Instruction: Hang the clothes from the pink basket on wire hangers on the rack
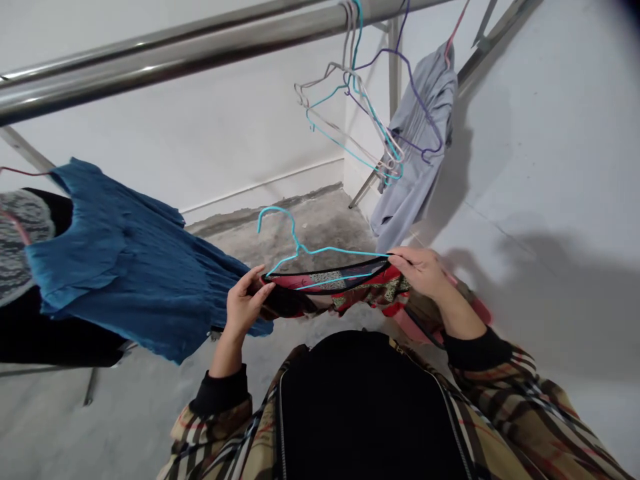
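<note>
The left hand (245,303) is partly closed, its fingers curled to pinch the 9 o'clock end of a red-and-black patterned cloth garment (330,287). The right hand (420,270) is closed further around the garment's 3 o'clock end and seems to hold the tip of a cyan plastic-coated wire hanger (320,251) too, though its fingers hide that tip. The garment sags between the hands, in front of the chest. The hanger's lower bar lies along its dark neckline, with the hook rising toward 11 o'clock.

Just beside the left hand, at 9 o'clock, hangs a crumpled blue cloth top (125,260), with a speckled grey knit garment (20,233) beyond it. A polished steel rail (150,63) crosses the view from 9 to 1 o'clock. From it, at 1 o'clock, dangles a tangle of white, cyan and purple wire hangers (353,110), beside a pale grey garment (415,147). Below lies a bare concrete floor (300,230).
</note>
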`<state>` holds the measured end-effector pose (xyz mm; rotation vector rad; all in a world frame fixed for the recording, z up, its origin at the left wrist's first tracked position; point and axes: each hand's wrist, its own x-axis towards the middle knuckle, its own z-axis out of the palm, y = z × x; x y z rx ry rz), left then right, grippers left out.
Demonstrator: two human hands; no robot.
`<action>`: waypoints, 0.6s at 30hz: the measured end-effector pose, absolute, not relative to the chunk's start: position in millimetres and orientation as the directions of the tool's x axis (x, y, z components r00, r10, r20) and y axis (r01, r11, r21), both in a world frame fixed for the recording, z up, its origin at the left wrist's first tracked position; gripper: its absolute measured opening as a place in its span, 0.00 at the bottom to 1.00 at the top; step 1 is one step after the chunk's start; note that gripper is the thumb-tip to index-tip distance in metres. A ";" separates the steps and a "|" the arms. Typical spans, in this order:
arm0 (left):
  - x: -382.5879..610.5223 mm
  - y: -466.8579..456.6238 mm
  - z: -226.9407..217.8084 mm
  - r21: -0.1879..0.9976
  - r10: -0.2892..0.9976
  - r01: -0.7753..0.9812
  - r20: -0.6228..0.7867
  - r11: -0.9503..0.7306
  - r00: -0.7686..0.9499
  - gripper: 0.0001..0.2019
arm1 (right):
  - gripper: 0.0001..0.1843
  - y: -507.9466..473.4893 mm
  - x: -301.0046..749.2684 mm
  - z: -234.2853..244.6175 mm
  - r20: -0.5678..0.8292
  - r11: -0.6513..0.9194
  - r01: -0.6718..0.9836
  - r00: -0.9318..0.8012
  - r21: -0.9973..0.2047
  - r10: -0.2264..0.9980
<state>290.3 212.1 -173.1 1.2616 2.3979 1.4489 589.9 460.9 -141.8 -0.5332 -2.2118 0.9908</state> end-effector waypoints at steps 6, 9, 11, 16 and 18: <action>278.3 203.4 -182.8 0.889 0.552 0.416 0.254 0.190 -0.794 0.21 | 0.21 469.2 608.7 -140.6 0.434 0.611 0.115 -0.603 -0.783 0.669; 278.2 201.8 -183.1 0.921 0.504 0.339 0.205 0.190 -0.839 0.20 | 0.20 472.9 616.2 -143.0 0.449 0.626 0.127 -0.589 -0.769 0.671; 278.3 200.3 -180.9 0.915 0.505 0.343 0.199 0.210 -0.840 0.19 | 0.18 474.8 619.3 -143.6 0.453 0.643 0.139 -0.599 -0.753 0.660; 267.6 190.9 -175.2 0.899 0.467 0.357 0.210 0.254 -0.859 0.18 | 0.16 478.1 625.9 -140.1 0.472 0.691 0.161 -0.620 -0.705 0.627; 261.0 187.2 -175.0 0.904 0.386 0.335 0.219 0.265 -0.896 0.19 | 0.15 477.9 628.4 -139.1 0.486 0.700 0.165 -0.610 -0.695 0.626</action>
